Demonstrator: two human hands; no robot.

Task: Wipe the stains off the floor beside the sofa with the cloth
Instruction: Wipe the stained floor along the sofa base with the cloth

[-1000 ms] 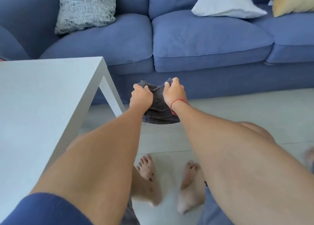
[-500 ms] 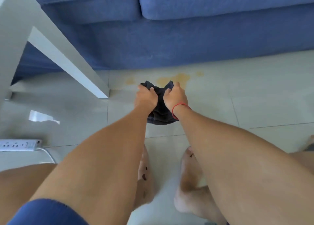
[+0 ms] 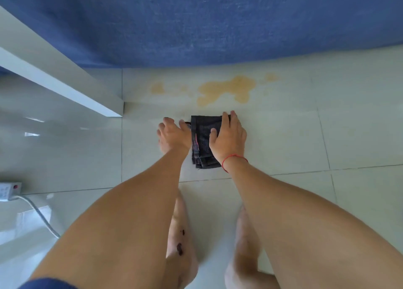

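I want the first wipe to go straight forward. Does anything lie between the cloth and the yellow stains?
Nothing visible does. Only bare floor tile separates the cloth from the stains; the table leg stands off to the left.

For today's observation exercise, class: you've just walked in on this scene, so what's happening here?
A person is bending over a tiled floor beside a blue sofa. Their right hand lies flat on a folded dark cloth on the floor, while the left hand rests open at the cloth's left edge. The yellowish stains lie just beyond the cloth, towards the sofa, and look unwiped so far.
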